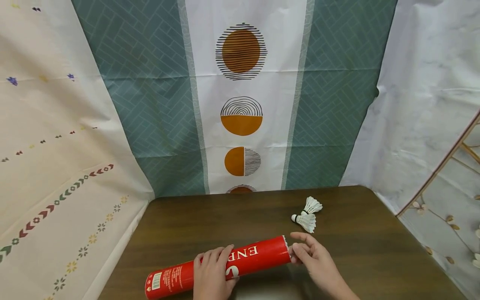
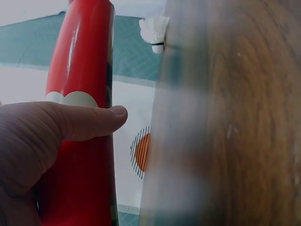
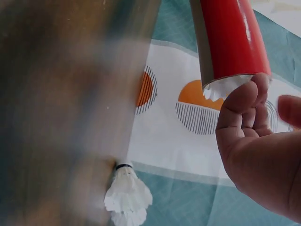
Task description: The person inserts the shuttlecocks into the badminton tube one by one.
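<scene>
A red shuttlecock tube (image 1: 262,255) with white lettering lies slantwise over the dark table, its open end towards the right. My left hand (image 1: 213,273) grips it around the middle, and in the left wrist view the thumb (image 2: 89,121) lies across it. At the open end is my right hand (image 1: 316,260), its fingers bent at the rim. White feather tips (image 3: 223,89) show inside the mouth in the right wrist view. Whether the right fingers pinch them is hidden. Beyond that hand, two white shuttlecocks (image 1: 305,221) lie together on the table.
The brown wooden table (image 1: 225,216) reaches back to a hanging cloth (image 1: 240,91) in green and white with orange circles. Patterned pale cloth (image 1: 67,166) hangs at the left, and more white cloth (image 1: 427,104) at the right.
</scene>
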The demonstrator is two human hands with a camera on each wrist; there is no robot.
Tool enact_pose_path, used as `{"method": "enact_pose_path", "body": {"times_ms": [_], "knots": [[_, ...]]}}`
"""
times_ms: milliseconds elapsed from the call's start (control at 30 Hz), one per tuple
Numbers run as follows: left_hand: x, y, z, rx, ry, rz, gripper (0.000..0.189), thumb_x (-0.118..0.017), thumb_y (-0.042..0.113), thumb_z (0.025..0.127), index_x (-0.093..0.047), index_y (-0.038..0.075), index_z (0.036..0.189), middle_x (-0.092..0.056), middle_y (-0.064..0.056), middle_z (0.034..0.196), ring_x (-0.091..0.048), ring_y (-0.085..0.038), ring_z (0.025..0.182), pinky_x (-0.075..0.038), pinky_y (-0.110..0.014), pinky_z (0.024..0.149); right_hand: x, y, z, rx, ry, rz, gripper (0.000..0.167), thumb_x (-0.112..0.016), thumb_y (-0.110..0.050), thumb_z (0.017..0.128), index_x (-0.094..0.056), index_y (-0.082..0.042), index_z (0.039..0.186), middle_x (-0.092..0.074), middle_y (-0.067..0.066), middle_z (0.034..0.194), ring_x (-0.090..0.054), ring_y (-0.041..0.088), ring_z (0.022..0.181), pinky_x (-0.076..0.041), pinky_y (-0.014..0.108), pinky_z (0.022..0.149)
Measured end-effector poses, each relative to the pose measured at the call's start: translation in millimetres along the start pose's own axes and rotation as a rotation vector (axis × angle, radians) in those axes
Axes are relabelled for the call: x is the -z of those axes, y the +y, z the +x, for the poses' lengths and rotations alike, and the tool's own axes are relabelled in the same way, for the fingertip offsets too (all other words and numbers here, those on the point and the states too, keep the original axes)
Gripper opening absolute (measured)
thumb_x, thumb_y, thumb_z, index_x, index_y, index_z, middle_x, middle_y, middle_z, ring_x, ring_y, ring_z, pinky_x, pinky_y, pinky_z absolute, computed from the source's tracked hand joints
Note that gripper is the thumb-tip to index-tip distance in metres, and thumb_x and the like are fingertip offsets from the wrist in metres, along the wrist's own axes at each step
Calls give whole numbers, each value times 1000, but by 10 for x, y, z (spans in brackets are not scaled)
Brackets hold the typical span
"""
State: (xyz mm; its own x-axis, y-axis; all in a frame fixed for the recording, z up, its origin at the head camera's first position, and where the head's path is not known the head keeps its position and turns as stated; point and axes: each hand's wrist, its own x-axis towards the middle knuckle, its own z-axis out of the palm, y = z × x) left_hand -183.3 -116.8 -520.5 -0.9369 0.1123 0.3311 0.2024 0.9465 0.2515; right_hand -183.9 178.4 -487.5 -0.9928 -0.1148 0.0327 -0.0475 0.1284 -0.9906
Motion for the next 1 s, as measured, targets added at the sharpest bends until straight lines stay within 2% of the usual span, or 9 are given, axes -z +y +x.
{"method": "enact_pose_path", "body": {"times_ms": [167, 267, 400, 533, 700, 867, 933, 1000], "knots": [[11, 6, -4, 0, 4, -2, 92, -107, 39, 54, -66, 25, 135, -73, -3, 121, -65, -27, 111, -49, -62, 101, -12, 28, -63, 26, 33, -38, 58, -77, -15, 99, -49, 4, 147, -77, 6, 104, -70, 11, 90, -58, 24, 79], [30, 26, -1, -27, -16, -16, 92, -106, 40, 56, -65, 25, 137, -73, -3, 123, -65, -27, 112, -49, -64, 102, -31, 24, -85, 43, 62, -46, 62, -83, -12, 93, -51, 3, 144, -76, 7, 101, -68, 12, 87, -57, 23, 78], [47, 58, -5, -77, -42, -26, 92, -104, 44, 59, -63, 26, 139, -72, -2, 124, -65, -27, 112, -49, -66, 101, -54, -4, -90, 25, 87, -38, 66, -87, -9, 88, -53, 0, 143, -76, 7, 100, -66, 13, 84, -57, 23, 75], [25, 73, -10, -100, -39, -21, 92, -104, 45, 59, -63, 27, 140, -73, -1, 124, -65, -26, 111, -49, -64, 101, -63, -13, -104, 5, 41, -43, 70, -85, -10, 90, -48, 1, 148, -78, 10, 102, -66, 11, 86, -59, 23, 76], [19, 67, -16, -99, -30, -24, 91, -105, 43, 58, -64, 26, 138, -73, -1, 123, -66, -25, 111, -50, -63, 101, -87, 0, -110, 18, 13, -46, 73, -83, -12, 93, -44, -2, 153, -79, 13, 104, -69, 10, 89, -60, 24, 79], [36, 50, -16, -93, -50, -32, 90, -105, 41, 59, -64, 26, 138, -73, -2, 124, -65, -26, 112, -49, -64, 102, -101, 0, -97, 13, -18, -35, 76, -82, -13, 94, -40, -3, 157, -79, 14, 105, -71, 11, 90, -59, 25, 81], [37, 44, -17, -87, -58, -35, 90, -105, 41, 59, -63, 26, 138, -73, -2, 124, -65, -26, 112, -49, -64, 103, -100, 0, -95, 17, -58, -32, 78, -79, -14, 97, -35, -4, 160, -78, 16, 107, -72, 12, 92, -60, 25, 82], [40, 38, -14, -85, -60, -35, 90, -105, 41, 60, -63, 26, 138, -73, -2, 125, -64, -27, 112, -48, -64, 103, -103, 1, -86, 32, -123, -11, 81, -76, -13, 99, -28, -5, 164, -77, 22, 117, -74, 12, 98, -61, 24, 86]]}}
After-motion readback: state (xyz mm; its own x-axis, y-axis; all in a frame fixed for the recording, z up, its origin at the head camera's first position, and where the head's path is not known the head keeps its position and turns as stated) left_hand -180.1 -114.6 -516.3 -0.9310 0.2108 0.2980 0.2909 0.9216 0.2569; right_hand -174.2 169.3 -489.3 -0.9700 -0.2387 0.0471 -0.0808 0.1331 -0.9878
